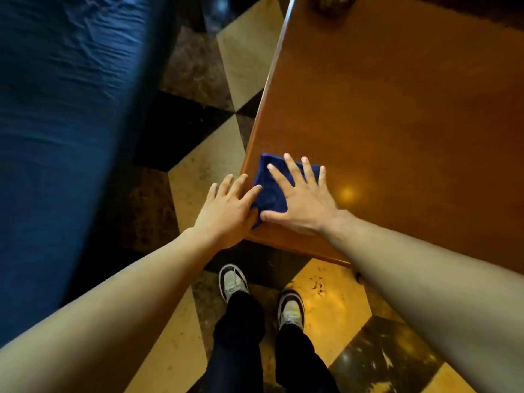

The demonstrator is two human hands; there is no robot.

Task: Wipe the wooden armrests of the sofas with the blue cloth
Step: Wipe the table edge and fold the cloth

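Observation:
A folded blue cloth [269, 188] lies at the near left corner of a glossy wooden table [397, 123]. My right hand [300, 199] rests flat on the cloth with fingers spread, its thumb along the cloth's near edge. My left hand [226, 211] is at the table's corner, fingers apart, with the fingertips touching the cloth's left edge. Neither hand grips the cloth. A blue sofa [56, 137] fills the left side; no wooden armrest shows.
The floor [198, 165] is tiled in beige, brown and black diamonds. A narrow strip of floor runs between the sofa and the table. My feet in grey shoes [232, 282] stand just before the table corner. A dark object [331, 2] sits at the table's far edge.

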